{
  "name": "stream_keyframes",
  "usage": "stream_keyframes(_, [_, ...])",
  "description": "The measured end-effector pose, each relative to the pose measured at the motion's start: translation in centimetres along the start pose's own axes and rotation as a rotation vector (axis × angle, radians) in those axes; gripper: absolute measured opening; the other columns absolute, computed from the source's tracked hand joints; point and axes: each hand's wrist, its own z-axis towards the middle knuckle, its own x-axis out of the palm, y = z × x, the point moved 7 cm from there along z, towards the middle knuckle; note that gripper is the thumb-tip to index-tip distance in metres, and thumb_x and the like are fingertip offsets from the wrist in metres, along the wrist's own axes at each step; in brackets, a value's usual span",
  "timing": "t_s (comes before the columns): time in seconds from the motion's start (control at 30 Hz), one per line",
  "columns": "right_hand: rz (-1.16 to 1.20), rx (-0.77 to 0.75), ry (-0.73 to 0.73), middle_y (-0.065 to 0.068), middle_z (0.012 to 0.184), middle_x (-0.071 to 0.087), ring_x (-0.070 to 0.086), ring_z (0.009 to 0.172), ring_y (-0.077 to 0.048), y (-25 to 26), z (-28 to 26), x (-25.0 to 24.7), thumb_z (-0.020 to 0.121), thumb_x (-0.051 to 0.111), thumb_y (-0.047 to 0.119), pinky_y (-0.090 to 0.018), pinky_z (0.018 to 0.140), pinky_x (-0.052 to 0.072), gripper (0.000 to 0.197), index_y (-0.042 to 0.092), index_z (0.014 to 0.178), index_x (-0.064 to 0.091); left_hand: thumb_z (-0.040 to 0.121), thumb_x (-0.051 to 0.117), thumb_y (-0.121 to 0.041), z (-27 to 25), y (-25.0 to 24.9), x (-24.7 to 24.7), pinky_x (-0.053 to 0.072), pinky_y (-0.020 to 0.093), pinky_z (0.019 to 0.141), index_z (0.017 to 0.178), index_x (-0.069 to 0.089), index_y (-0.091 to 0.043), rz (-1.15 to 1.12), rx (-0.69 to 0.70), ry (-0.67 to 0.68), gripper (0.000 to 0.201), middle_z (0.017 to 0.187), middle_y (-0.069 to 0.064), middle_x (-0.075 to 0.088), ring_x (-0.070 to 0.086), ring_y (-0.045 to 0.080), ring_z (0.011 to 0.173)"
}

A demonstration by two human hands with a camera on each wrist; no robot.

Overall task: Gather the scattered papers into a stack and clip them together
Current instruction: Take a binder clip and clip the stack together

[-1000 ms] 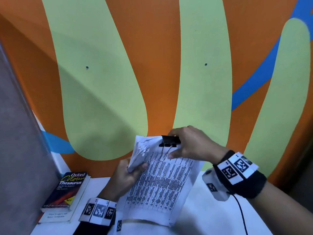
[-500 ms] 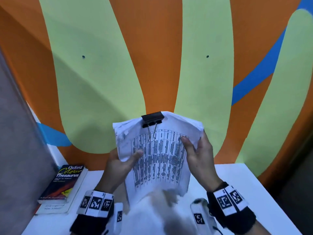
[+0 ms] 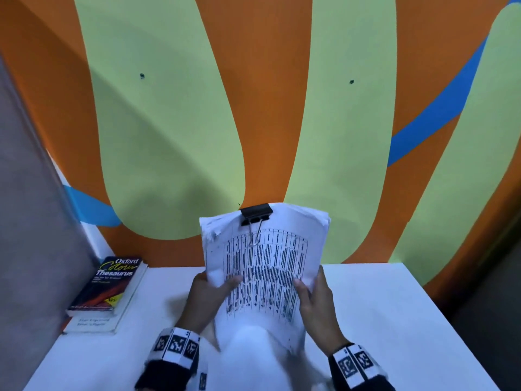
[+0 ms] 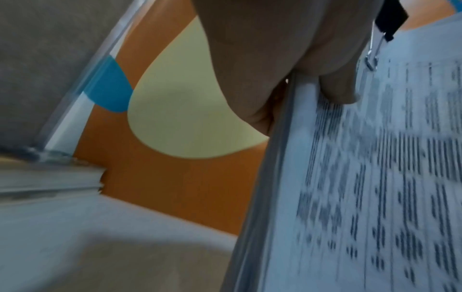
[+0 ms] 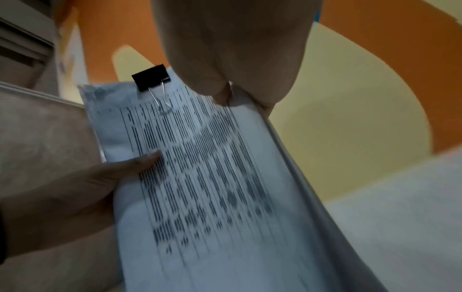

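A stack of printed papers (image 3: 265, 266) stands nearly upright above the white table (image 3: 394, 320), its lower end blurred. A black binder clip (image 3: 256, 214) grips the middle of its top edge, wire handle folded down on the front sheet. My left hand (image 3: 210, 289) holds the stack's left edge, thumb on the front page. My right hand (image 3: 313, 292) holds the right edge the same way. The left wrist view shows the stack (image 4: 362, 177) edge-on under my thumb and the clip (image 4: 390, 17). In the right wrist view the clip (image 5: 151, 80) tops the papers (image 5: 212, 177).
Two books lie stacked at the table's left, an Oxford Colour Thesaurus (image 3: 110, 283) on top. A grey panel (image 3: 31, 207) borders the left side. The orange, green and blue painted wall (image 3: 267, 108) rises right behind the table. The table's right edge drops to a dark floor.
One second ago my right hand was at the clip on the top edge; it has since moved down to the right edge. Both hands have turned the stack upright and lowered it toward the table.
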Motion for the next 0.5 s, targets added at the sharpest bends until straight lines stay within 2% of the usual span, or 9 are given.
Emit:
stream_keyframes(0.07, [-0.027,0.097,0.041,0.016,0.079,0.061,0.056,0.07,0.015,-2.1,-1.1,0.7,0.093,0.052,0.03,-0.016,0.074,0.048,0.037,0.02,0.126,0.042,0.066,0.081,-0.038,-0.3,2.3,0.8,0.047,0.025,0.054,0.065,0.061,-0.011,0.078,-0.067,0.049,0.034,0.053,-0.006,0.065,0.06,0.016,0.057])
stream_keyframes(0.1, [-0.024,0.118,0.047,0.017,0.083,0.06,0.057,0.072,0.015,-3.0,-1.5,0.9,0.092,0.051,0.036,-0.025,0.08,0.049,0.034,0.024,0.123,0.043,0.072,0.079,-0.027,-0.5,2.9,1.2,0.044,0.023,0.052,0.063,0.06,-0.013,0.091,-0.07,0.076,0.026,0.05,-0.008,0.063,0.06,0.015,0.057])
stream_keyframes(0.17, [-0.007,0.137,0.027,0.016,0.089,0.061,0.058,0.08,0.015,-3.3,-2.2,0.7,0.088,0.049,0.048,-0.033,0.084,0.047,0.027,0.037,0.113,0.043,0.079,0.074,-0.018,-1.0,4.1,1.5,0.047,0.023,0.058,0.071,0.065,-0.014,0.102,-0.055,0.103,0.012,0.064,-0.004,0.07,0.066,0.021,0.069])
stream_keyframes(0.23, [-0.004,0.171,0.009,0.004,0.098,0.065,0.062,0.089,0.003,-3.2,-2.8,0.5,0.091,0.05,0.04,-0.032,0.085,0.046,0.029,0.031,0.118,0.044,0.084,0.069,-0.019,-1.9,4.8,1.2,0.049,0.024,0.064,0.079,0.067,-0.013,0.135,-0.038,0.095,0.007,0.077,-0.001,0.072,0.068,0.019,0.076])
stream_keyframes(0.3, [-0.079,0.18,0.012,-0.024,0.099,0.065,0.062,0.085,-0.021,-3.3,-3.3,0.1,0.093,0.05,0.032,-0.032,0.079,0.046,0.033,0.013,0.12,0.046,0.086,0.065,-0.02,-2.8,5.5,1.0,0.05,0.025,0.074,0.092,0.068,-0.015,0.122,-0.024,0.103,0.008,0.088,-0.006,0.073,0.068,0.009,0.084])
stream_keyframes(0.33, [-0.117,0.184,0.025,-0.03,0.098,0.063,0.06,0.083,-0.029,-3.2,-3.5,0.0,0.094,0.052,0.026,-0.035,0.077,0.046,0.03,0.009,0.118,0.046,0.088,0.064,-0.02,-3.4,5.9,1.1,0.049,0.025,0.08,0.099,0.067,-0.016,0.126,-0.014,0.118,0.013,0.094,-0.009,0.072,0.067,0.005,0.089])
stream_keyframes(0.4, [-0.209,0.259,0.106,-0.03,0.097,0.061,0.058,0.089,-0.036,-4.6,-4.0,0.4,0.095,0.053,0.013,-0.04,0.079,0.045,0.03,0.0,0.12,0.044,0.09,0.061,-0.023,-4.4,7.2,1.2,0.049,0.029,0.087,0.106,0.065,-0.017,0.218,-0.02,0.135,0.018,0.099,-0.008,0.071,0.065,0.007,0.095])
stream_keyframes(0.43, [-0.261,0.305,0.146,-0.026,0.096,0.06,0.057,0.091,-0.035,-5.5,-4.1,0.6,0.094,0.053,0.01,-0.038,0.076,0.044,0.03,-0.003,0.119,0.043,0.09,0.06,-0.026,-4.6,8.2,1.3,0.05,0.031,0.088,0.106,0.065,-0.015,0.282,-0.045,0.142,0.02,0.099,-0.005,0.071,0.065,0.011,0.094])
stream_keyframes(0.5, [-0.296,0.391,0.212,-0.014,0.087,0.057,0.058,0.079,-0.028,-6.8,-4.6,1.4,0.091,0.051,0.005,-0.035,0.066,0.048,0.008,0.005,0.097,0.045,0.089,0.059,-0.034,-4.9,10.6,1.3,0.052,0.034,0.084,0.1,0.065,-0.013,0.411,-0.128,0.174,0.024,0.093,0.0,0.07,0.067,0.018,0.088])
